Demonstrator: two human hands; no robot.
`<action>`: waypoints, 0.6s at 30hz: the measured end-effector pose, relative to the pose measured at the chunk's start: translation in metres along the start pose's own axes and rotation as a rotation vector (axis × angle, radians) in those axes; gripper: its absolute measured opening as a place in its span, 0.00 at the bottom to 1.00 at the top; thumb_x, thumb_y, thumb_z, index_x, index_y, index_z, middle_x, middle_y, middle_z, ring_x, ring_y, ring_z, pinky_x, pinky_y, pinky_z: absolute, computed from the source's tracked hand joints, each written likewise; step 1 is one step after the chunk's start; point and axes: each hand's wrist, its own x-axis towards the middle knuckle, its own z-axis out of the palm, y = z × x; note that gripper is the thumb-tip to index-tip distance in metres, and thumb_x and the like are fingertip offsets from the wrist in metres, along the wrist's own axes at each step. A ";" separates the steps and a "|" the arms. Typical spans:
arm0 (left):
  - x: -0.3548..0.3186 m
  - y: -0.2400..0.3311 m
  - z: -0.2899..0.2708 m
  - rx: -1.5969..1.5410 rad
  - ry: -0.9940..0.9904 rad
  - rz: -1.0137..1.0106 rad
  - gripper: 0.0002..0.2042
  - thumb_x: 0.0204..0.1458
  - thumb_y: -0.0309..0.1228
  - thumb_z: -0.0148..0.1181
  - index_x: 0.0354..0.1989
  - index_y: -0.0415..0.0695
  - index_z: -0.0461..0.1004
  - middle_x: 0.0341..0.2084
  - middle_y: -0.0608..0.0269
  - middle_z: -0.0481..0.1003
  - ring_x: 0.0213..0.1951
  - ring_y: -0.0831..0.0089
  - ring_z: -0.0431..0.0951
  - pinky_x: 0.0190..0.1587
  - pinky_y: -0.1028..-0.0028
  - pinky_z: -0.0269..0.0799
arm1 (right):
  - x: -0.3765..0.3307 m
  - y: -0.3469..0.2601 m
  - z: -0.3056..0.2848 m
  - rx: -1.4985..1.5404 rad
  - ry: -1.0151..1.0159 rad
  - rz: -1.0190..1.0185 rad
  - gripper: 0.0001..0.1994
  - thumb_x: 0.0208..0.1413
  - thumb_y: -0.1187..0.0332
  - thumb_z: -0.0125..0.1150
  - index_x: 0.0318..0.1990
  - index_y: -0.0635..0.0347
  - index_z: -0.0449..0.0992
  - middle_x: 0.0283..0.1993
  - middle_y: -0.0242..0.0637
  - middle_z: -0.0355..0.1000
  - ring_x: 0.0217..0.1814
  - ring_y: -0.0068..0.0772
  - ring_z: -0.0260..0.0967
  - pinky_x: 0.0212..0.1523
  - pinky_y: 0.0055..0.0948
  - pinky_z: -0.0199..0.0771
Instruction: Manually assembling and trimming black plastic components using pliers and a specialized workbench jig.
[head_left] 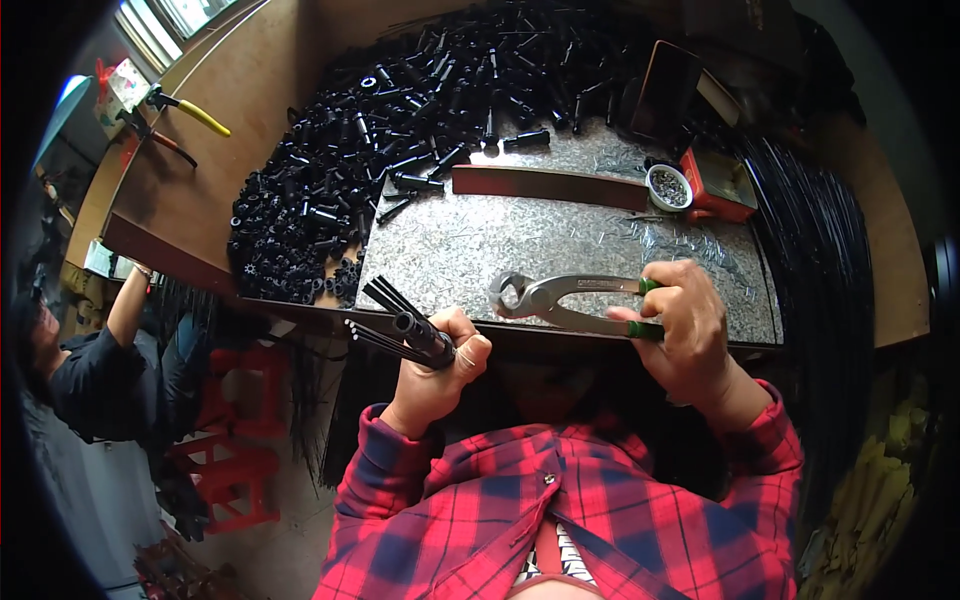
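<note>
Gripping a black tube point(427, 342) and steel pincers point(541, 299)

The person's left hand point(437, 378) is closed round the tube just before the near edge of a speckled board point(440, 240). The tube's long axis slants, open end toward the upper left, thin black rods point(382, 341) pointing likewise; fingers hide its lower end. The right hand point(692, 330) wraps the pincers' green grips, handles spread, the head pointing left toward the tube, well short of touching. Whether the pincers' tips meet is hard to tell. Beyond lie heaped black parts point(330, 150) and a white cup point(668, 187), its small contents indistinct. The left rim cuts off a co-worker point(95, 385).
</note>
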 end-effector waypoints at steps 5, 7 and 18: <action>0.002 -0.001 0.003 0.006 -0.002 0.007 0.14 0.49 0.29 0.65 0.28 0.45 0.62 0.16 0.72 0.62 0.18 0.85 0.60 0.23 0.81 0.58 | 0.004 0.003 -0.003 -0.181 0.033 -0.100 0.16 0.43 0.71 0.69 0.33 0.59 0.64 0.44 0.43 0.66 0.43 0.41 0.66 0.47 0.43 0.62; 0.003 -0.002 0.004 0.024 -0.005 0.039 0.17 0.47 0.28 0.67 0.31 0.45 0.60 0.15 0.71 0.61 0.16 0.83 0.58 0.23 0.80 0.59 | 0.006 0.000 -0.005 -0.324 0.016 -0.141 0.14 0.45 0.70 0.67 0.33 0.58 0.65 0.46 0.42 0.67 0.47 0.41 0.67 0.54 0.45 0.61; 0.002 -0.003 0.013 0.056 0.035 0.007 0.42 0.26 0.51 0.73 0.47 0.45 0.56 0.21 0.74 0.69 0.21 0.88 0.65 0.22 0.87 0.57 | 0.003 -0.002 0.005 -0.366 -0.043 -0.222 0.09 0.49 0.69 0.60 0.35 0.59 0.67 0.47 0.42 0.68 0.51 0.40 0.69 0.63 0.51 0.53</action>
